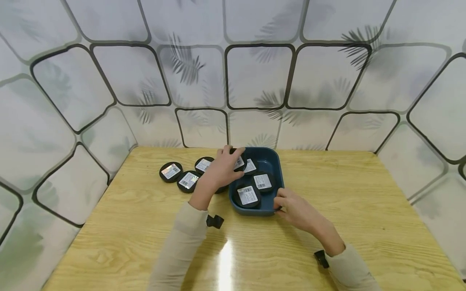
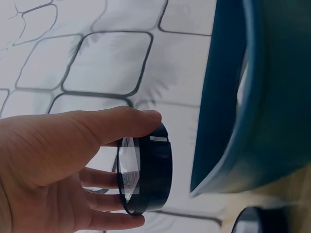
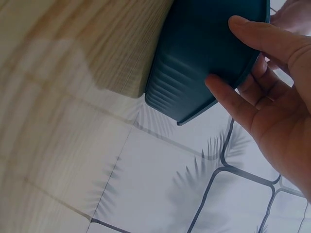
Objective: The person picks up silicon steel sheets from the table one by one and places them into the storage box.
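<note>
My left hand (image 1: 223,169) grips a round black tub (image 2: 155,170) with a clear face and a white label, between thumb and fingers. In the head view this tub is over the left rim of a dark blue plastic bin (image 1: 271,161). Inside the bin lie three similar round black tubs, one at the front (image 1: 247,196), one in the middle (image 1: 263,182) and one behind (image 1: 250,166), labels up. My right hand (image 1: 296,208) pinches the bin's wall at its front right corner; the right wrist view shows thumb and fingers on the rim (image 3: 248,73).
Left of the bin, several more labelled black tubs lie on the wooden table (image 1: 327,182), including one farthest left (image 1: 170,171) and another beside it (image 1: 188,181). One is partly hidden under my left hand. A patterned curtain (image 1: 260,76) hangs behind the table.
</note>
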`<control>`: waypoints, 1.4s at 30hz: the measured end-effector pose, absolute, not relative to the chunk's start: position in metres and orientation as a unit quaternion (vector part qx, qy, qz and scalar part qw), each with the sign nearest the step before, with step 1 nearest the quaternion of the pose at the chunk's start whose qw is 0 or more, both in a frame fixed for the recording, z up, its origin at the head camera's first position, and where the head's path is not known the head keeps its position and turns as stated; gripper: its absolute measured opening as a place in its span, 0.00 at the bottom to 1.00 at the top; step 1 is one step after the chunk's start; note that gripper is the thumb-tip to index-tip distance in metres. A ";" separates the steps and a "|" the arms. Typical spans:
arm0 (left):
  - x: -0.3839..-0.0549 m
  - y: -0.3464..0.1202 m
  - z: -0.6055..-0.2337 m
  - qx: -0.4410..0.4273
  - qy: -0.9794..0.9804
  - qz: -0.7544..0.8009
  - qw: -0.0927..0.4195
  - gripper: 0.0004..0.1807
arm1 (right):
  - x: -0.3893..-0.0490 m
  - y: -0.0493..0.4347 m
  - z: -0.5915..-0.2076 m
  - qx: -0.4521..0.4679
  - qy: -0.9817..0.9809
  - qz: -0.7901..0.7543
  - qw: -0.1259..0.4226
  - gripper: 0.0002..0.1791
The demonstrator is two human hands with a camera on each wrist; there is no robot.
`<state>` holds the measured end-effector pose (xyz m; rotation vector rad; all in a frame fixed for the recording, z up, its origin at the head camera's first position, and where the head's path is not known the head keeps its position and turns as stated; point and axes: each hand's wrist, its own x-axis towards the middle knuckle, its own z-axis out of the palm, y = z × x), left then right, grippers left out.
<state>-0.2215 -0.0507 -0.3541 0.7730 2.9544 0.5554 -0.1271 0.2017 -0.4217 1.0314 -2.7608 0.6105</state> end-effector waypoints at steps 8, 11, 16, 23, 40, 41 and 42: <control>-0.226 -0.028 -0.365 0.274 0.949 0.155 -0.002 0.39 | -0.127 0.202 -0.423 0.348 -0.913 0.202 0.077 0.10; -0.229 -0.023 -0.368 0.273 0.951 0.145 0.000 0.39 | -0.127 0.203 -0.423 0.349 -0.912 0.202 0.076 0.09; -0.233 -0.020 -0.372 0.268 0.951 0.156 0.010 0.39 | -0.127 0.204 -0.422 0.354 -0.910 0.202 0.076 0.09; -0.239 -0.019 -0.385 0.272 0.948 0.166 0.024 0.39 | -0.127 0.203 -0.423 0.358 -0.908 0.200 0.087 0.10; -0.258 -0.016 -0.403 0.326 0.937 0.126 0.023 0.39 | -0.126 0.202 -0.421 0.348 -0.913 0.197 0.078 0.11; -0.258 -0.015 -0.404 0.329 0.936 0.121 0.022 0.39 | -0.126 0.202 -0.421 0.347 -0.913 0.197 0.078 0.11; -0.259 -0.015 -0.405 0.332 0.936 0.115 0.020 0.39 | -0.126 0.202 -0.421 0.347 -0.913 0.197 0.078 0.11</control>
